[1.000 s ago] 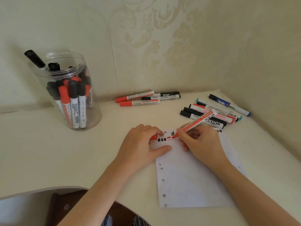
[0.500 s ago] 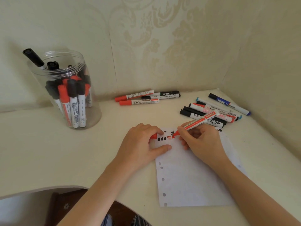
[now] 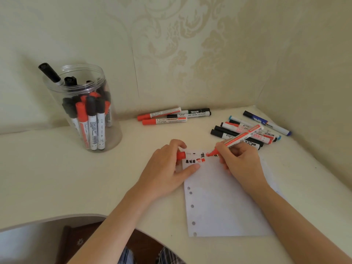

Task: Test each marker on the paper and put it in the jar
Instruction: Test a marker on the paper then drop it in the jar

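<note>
My right hand [image 3: 241,162] grips an uncapped red marker [image 3: 242,136], its tip touching the top of the white punched paper [image 3: 224,202] among red and black test marks. My left hand [image 3: 165,168] holds the marker's red cap [image 3: 181,155] in its curled fingers, and its thumb lies on the paper's upper left corner. The clear plastic jar [image 3: 83,111] stands at the back left with several red and black markers in it.
Three markers [image 3: 171,116] lie near the back wall. A pile of several black, red and blue markers [image 3: 253,132] lies at the right, just behind my right hand. Walls close the back and right. The desk's curved front edge [image 3: 57,219] is at lower left.
The red marker's tip has shifted slightly right along the top of the paper, leaving more red marks. My left hand has stayed in place with the cap.
</note>
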Tool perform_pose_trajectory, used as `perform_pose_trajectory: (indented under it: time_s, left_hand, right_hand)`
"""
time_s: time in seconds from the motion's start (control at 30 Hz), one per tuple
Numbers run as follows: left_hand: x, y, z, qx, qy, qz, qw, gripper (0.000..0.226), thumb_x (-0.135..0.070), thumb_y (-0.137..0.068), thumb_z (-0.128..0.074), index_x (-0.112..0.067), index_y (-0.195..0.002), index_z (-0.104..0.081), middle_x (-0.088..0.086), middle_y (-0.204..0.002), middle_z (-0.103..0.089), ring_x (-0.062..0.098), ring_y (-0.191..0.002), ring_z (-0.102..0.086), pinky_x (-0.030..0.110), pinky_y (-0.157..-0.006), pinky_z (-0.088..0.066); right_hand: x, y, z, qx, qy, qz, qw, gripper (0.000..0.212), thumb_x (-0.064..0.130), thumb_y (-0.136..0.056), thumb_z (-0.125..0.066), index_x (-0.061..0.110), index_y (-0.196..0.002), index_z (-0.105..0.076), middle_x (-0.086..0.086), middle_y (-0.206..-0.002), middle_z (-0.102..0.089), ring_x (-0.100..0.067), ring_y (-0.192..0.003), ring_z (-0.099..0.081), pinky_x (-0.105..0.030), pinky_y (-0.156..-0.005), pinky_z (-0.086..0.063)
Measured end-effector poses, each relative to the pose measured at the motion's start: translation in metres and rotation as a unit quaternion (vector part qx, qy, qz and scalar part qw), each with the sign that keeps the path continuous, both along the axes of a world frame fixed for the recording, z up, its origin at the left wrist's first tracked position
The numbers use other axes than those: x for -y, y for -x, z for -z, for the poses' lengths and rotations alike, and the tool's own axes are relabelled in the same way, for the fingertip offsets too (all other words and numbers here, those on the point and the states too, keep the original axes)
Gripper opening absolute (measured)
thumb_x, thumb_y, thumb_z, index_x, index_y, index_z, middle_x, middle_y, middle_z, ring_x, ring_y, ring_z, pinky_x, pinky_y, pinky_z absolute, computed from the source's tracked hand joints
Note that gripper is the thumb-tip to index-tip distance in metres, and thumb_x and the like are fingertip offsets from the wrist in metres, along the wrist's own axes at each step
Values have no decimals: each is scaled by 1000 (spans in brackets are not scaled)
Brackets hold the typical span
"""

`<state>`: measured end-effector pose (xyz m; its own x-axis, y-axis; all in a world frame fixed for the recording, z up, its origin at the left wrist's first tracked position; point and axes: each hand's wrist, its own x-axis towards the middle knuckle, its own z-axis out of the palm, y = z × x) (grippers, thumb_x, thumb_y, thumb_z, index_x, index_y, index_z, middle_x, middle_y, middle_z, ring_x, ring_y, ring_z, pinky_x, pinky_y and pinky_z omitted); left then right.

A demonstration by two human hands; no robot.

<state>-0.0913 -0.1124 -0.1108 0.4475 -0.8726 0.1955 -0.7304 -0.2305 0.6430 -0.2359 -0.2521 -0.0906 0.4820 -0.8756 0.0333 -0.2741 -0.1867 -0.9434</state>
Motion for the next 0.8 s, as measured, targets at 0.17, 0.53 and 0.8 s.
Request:
perform_pose_trajectory:
  time_s: [0.17,0.53,0.8]
  left_hand:
    - [-14,-7,-11,-165,46,-12,985,23,-23,-105,-34,-26,-118,-53,-13,-103,-56,2,-103,-52,18,-88,-37]
    - [-55,-6,-46,-222,165,27,960,16,-14,-92,-65,-21,-106,-66,-8,-99,-71,10,-94,-66,25,-85,-52]
    - [-75,-5,-60,-220,195,46,955,16,-15,-90,-68,-19,-105,-66,-5,-99,-71,14,-94,-66,30,-87,-53]
  right_hand:
    - [-8,1,-19,61,-75,-78,992,13,14,-95,-64,10,-98,-76,-4,-66,-68,-12,-59,-61,-20,-55,-53]
    - [-51,-9,-66,166,-211,-139,953,27,20,-101,-55,4,-80,-60,-11,-64,-56,-17,-53,-48,-23,-46,-42]
    - [-78,-13,-77,156,-183,-174,955,29,21,-100,-55,5,-76,-58,-11,-64,-57,-18,-52,-48,-26,-49,-40]
